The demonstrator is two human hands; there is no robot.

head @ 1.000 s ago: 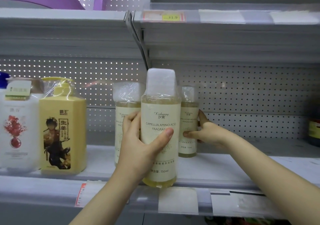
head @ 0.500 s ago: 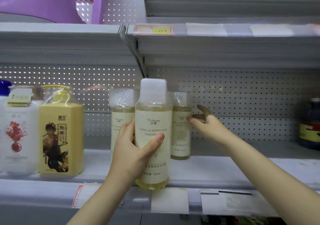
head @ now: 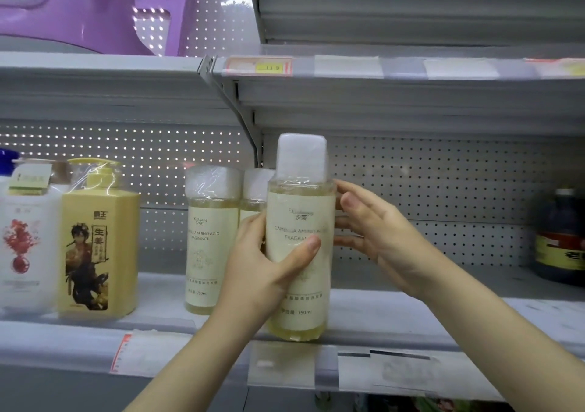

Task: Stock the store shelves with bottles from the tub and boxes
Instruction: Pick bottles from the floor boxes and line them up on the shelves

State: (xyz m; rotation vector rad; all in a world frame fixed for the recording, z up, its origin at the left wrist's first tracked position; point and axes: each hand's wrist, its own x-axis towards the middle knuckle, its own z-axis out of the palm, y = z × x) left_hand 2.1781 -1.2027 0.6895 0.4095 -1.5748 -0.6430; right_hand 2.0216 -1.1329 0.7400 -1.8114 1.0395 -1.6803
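My left hand (head: 262,266) grips a tall pale-yellow camellia bottle (head: 299,221) with a white wrapped cap, held at the front edge of the grey shelf (head: 411,313). My right hand (head: 376,234) touches the bottle's right side with its fingers spread. Two matching bottles stand on the shelf behind: one (head: 212,240) to the left, another (head: 253,193) mostly hidden behind the held bottle and my left hand.
A yellow square pump bottle (head: 98,247) and a white pump bottle (head: 25,243) stand at the shelf's left. A dark bottle (head: 560,237) stands at far right. An upper shelf (head: 380,72) hangs close overhead, with a purple plastic stool (head: 79,9) on it.
My right hand let go of the rear bottle and came forward to the right side of the held bottle. The held bottle shifted to the right in front of the rear one.
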